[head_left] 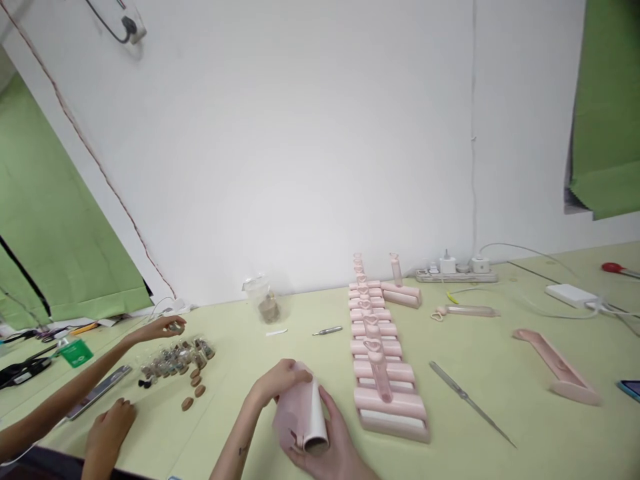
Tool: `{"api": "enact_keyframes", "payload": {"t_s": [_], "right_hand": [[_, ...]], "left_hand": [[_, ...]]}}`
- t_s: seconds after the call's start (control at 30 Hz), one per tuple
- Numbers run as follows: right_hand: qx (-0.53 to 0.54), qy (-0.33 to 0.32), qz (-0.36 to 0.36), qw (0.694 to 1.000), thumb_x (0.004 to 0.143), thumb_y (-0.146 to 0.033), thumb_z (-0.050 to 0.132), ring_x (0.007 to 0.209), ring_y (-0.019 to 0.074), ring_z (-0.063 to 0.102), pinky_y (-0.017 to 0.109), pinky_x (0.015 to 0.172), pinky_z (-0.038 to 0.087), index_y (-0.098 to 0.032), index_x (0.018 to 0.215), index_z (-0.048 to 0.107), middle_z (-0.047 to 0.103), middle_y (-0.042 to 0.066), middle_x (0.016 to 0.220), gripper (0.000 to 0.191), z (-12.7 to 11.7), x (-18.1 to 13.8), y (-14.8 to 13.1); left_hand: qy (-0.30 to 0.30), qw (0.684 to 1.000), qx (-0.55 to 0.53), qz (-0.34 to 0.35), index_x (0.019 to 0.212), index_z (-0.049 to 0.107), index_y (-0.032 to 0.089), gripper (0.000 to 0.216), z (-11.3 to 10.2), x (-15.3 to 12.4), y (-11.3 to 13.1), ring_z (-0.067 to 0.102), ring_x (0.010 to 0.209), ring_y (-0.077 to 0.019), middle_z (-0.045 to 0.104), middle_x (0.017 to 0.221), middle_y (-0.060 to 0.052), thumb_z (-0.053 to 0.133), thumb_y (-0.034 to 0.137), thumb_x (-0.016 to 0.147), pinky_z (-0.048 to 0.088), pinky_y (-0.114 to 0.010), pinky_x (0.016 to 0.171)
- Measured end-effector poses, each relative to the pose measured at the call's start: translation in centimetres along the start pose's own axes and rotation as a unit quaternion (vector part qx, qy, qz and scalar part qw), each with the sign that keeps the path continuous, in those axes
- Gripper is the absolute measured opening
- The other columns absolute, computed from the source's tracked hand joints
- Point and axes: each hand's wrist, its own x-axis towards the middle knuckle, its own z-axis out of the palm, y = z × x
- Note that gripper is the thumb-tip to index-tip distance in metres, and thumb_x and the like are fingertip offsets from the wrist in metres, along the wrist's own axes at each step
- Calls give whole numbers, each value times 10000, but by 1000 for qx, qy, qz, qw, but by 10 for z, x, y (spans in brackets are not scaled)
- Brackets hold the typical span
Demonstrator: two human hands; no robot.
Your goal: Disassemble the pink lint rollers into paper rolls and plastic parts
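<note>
Wall, curtains and side clutter around a pale green counter (300, 313).
A white wall (310, 133) rises behind, with a green curtain (60, 200) at the left and a second green curtain (607, 120) at the upper right; a reddish cable (95, 157) slants down the wall's left part, and a black plug (130, 28) sits high up. Near the wall's foot lie a clear plastic bag (263, 300) with something brown inside and a power strip (457, 277) bearing white plugs. A white box (570, 295) with cables lies to the right, near a red-ended tool (610, 267). At left, small clear-wrapped items (175, 357) cluster beside brown oval pieces (187, 403), a phone (100, 392) and a green-labelled bottle (75, 353).
</note>
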Motion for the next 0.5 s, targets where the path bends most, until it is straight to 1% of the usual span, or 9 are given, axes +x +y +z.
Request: {"api": "enact_keyframes", "payload": {"t_s": [0.1,0.2,0.3,0.37,0.43,0.47,0.5], "right_hand": [[-13,13,17,1000,706,-615,534,774,213,575,371,741,478,-168,897,529,602,92,789,486,-2,1,0],[-11,13,28,999,701,-593,553,741,196,580,353,748,482,-155,819,540,600,79,727,454,-2,-1,-2],[13,22,27,999,710,-568,565,665,180,582,342,708,496,-152,730,527,577,38,615,418,0,-1,-4],[40,17,18,999,749,-524,548,641,167,584,282,620,504,-148,694,518,574,29,597,381,2,1,-5],[46,3,20,999,813,-480,478,574,139,573,195,502,468,-131,662,520,561,39,564,383,3,3,-4],[34,-5,32,999,831,-468,450,521,123,554,161,450,435,-118,650,527,540,43,524,401,1,3,-4],[13,-17,43,999,830,-461,452,476,111,532,138,413,401,-105,647,539,516,42,488,410,-3,2,-3]], "left_hand": [[-19,1000,-4,-11,885,533,154,390,-8,0,1,574,716,-229,590,874,-88,552,421,603,389,-228,442],[-23,999,-24,-13,835,551,142,394,-13,3,-2,564,669,-229,583,832,-87,625,404,549,395,-243,442],[11,997,-79,24,852,537,140,422,-20,-3,-5,553,680,-200,569,786,-58,611,463,590,411,-242,493],[52,989,-123,64,952,505,155,467,-26,-16,-11,547,775,-176,562,847,-45,525,526,669,436,-234,593],[97,970,-200,100,1102,432,184,538,-27,-31,-22,531,876,-161,546,957,-42,453,557,715,445,-237,714],[120,953,-254,117,1175,380,205,588,-25,-38,-30,526,906,-159,538,1000,-39,445,567,716,444,-248,761],[142,910,-365,134,1198,380,214,654,-21,-44,-41,537,881,-177,550,979,-39,529,557,661,451,-276,776]]}}
